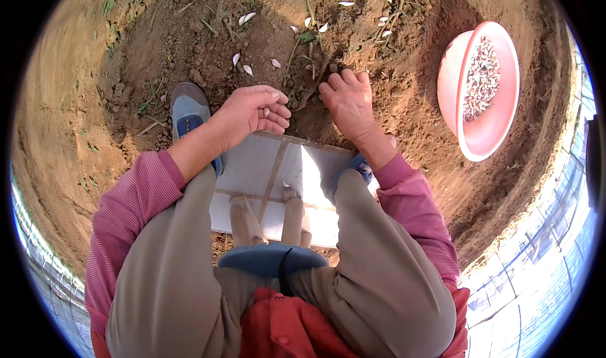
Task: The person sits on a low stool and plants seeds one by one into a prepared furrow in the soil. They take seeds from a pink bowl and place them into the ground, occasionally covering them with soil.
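My left hand is cupped palm-up above the soil near my left shoe, and a garlic clove lies in its fingers. My right hand is palm-down with curled fingers, its fingertips at the brown soil; whatever they may hold is hidden. Just beyond my left hand, garlic cloves lie on the ground, and several more are scattered farther out among dry stems. At the right, a tilted pink plastic basin holds a heap of small cloves.
A tiled board lies between my shoes, with one clove on it. A low stool with a blue seat is under me, its wooden legs resting by the tiles. Dry stems and green weeds litter the soil.
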`<control>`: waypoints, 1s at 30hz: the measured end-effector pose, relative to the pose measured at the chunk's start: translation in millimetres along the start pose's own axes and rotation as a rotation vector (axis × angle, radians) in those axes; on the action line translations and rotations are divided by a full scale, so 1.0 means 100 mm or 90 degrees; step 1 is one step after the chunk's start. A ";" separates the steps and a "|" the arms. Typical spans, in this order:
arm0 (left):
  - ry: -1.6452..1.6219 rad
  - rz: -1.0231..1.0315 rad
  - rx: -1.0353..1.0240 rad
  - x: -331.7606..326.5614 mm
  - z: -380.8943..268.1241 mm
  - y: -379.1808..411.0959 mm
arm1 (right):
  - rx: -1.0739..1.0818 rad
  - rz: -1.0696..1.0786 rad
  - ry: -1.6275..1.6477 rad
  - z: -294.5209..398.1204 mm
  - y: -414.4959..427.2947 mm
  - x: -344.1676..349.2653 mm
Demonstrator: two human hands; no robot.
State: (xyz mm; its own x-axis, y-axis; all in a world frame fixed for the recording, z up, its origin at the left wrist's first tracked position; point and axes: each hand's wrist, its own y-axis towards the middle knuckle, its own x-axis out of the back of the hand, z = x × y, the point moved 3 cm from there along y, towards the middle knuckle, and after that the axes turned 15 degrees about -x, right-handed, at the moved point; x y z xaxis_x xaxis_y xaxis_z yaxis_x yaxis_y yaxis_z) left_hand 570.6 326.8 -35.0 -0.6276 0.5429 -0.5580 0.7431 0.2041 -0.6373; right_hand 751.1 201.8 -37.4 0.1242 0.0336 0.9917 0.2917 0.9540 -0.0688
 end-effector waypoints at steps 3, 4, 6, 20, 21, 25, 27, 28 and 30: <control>0.003 -0.028 0.005 0.04 0.01 -0.03 | -0.036 -0.040 0.163 -0.02 -0.01 0.16; 0.001 -0.030 0.000 0.05 0.01 -0.04 | -0.078 -0.053 0.231 -0.08 -0.01 0.25; -0.004 -0.035 -0.006 0.07 0.01 -0.04 | -0.209 -0.054 0.274 -0.30 0.02 0.35; 0.041 -0.030 0.026 0.02 0.09 0.05 | -0.163 -0.098 -0.036 -1.08 0.30 0.12; 0.045 -0.028 0.033 0.03 0.11 0.03 | -0.165 -0.113 0.001 -0.99 0.24 0.19; 0.048 -0.043 0.028 0.06 0.11 0.02 | 0.033 -0.022 0.264 -0.30 -0.24 0.37; 0.054 -0.066 0.020 0.11 0.10 -0.01 | 0.219 0.169 0.335 0.20 -0.51 0.26; 0.051 -0.072 0.018 0.14 0.10 -0.04 | 0.320 0.241 0.355 0.44 -0.61 0.24; 0.049 -0.049 0.012 0.11 0.06 0.01 | 0.450 0.296 0.350 0.75 -0.87 0.08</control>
State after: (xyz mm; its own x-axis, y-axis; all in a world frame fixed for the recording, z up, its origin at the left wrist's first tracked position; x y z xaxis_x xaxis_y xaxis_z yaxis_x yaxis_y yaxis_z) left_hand 563.4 328.1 -45.0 -0.6623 0.5869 -0.4657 0.6888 0.2322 -0.6868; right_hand 655.7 141.8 -15.4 0.5548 0.4750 0.6830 -0.5038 0.8452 -0.1786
